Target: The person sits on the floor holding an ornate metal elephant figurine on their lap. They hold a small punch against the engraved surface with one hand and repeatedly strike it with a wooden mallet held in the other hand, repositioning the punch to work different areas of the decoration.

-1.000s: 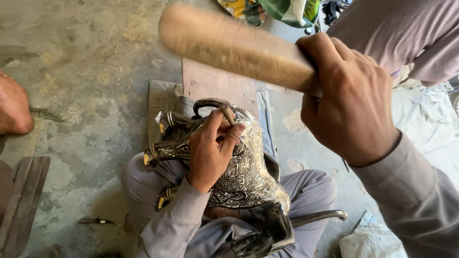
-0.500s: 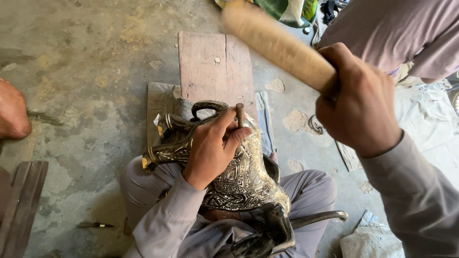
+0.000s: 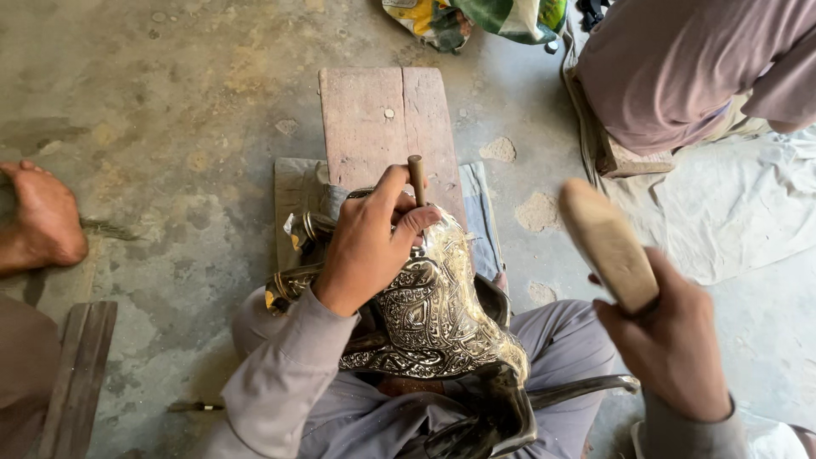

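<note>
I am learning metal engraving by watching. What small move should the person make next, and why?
Probably bring the wooden mallet in the right hand across onto the punch. The left hand holds that punch upright on the engraved metal vessel, while the mallet is off to the side.

My left hand [image 3: 367,248] sat forward of my lap, knuckles up, wrist bent down, the grey sleeve running back toward my chest. Its thumb and forefinger pinched closed around something thin, the other fingers curled under. My right hand [image 3: 676,344] was out to the side, lower and nearer me, its grip wrapped tight in a fist, back of the hand facing up.
</note>
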